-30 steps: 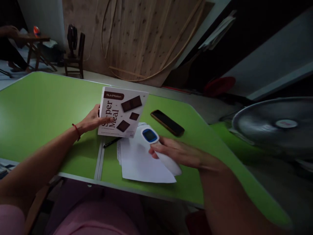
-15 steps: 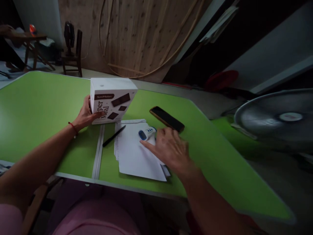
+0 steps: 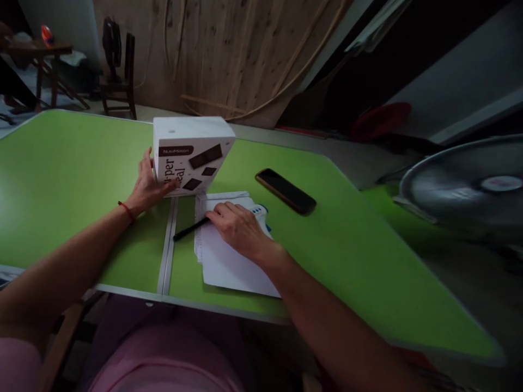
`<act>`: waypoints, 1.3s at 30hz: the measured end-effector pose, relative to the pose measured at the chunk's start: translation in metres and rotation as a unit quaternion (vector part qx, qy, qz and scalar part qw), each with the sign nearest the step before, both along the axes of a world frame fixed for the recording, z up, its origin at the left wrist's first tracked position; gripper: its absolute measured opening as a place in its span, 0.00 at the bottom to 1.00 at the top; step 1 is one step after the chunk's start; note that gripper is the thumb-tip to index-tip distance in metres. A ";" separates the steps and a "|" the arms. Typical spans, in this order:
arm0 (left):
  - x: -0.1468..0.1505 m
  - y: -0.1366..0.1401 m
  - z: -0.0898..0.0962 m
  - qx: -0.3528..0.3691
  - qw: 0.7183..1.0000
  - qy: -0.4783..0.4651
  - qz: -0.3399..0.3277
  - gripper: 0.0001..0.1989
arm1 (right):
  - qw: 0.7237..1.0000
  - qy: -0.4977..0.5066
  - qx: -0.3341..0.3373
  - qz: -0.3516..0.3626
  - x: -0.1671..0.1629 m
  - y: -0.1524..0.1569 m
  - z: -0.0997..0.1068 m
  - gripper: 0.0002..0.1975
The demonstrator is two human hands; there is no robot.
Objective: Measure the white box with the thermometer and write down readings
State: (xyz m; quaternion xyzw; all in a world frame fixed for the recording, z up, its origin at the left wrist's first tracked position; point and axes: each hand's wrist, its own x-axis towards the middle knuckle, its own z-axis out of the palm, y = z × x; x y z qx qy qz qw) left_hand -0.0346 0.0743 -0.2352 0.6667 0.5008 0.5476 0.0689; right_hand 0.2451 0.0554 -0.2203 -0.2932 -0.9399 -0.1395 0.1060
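Note:
My left hand grips a white printed box by its left side, thumb across the front and fingers spread along the side and behind. The box stands upright, with pictures of dark bars on its face. Over a stack of white paper, my right hand has its thumb and fingertips closed on the upper end of a black pen. The pen's other end points left, past the paper's edge. Partly covered by that hand, a white and blue handheld thermometer rests on the paper.
A smartphone lies right of the paper on the green table. A metal seam crosses the tabletop. To the right stands a large round fan. Farther back are a chair bearing a small fan, and a wooden table with a person beside it.
My right hand has moved left from beside the thermometer to the pen and closed on its end. The left hand stays on the box. The view has shifted slightly.

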 end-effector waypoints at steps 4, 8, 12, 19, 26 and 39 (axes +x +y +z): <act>0.003 -0.011 0.018 0.148 0.983 0.056 0.097 0.41 | 0.980 0.189 -0.059 -0.021 0.012 0.000 0.000 0.07; 0.028 -0.034 0.042 0.202 0.971 0.124 0.022 0.14 | 0.811 0.497 -0.298 -0.082 0.005 -0.006 0.002 0.03; 0.056 -0.054 0.044 -0.052 0.949 0.280 -0.135 0.10 | 0.632 0.598 -0.472 -0.143 -0.009 -0.013 0.000 0.09; 0.077 -0.074 0.053 -0.187 0.825 0.492 -0.204 0.10 | 0.693 0.562 -0.414 -0.184 -0.007 -0.024 -0.012 0.09; 0.101 -0.093 0.066 -0.242 0.746 0.585 -0.208 0.10 | 0.799 0.478 -0.324 -0.168 -0.006 -0.031 -0.011 0.07; 0.104 -0.094 0.065 -0.271 0.749 0.580 -0.171 0.12 | 0.829 0.440 -0.318 -0.135 -0.005 -0.029 -0.014 0.07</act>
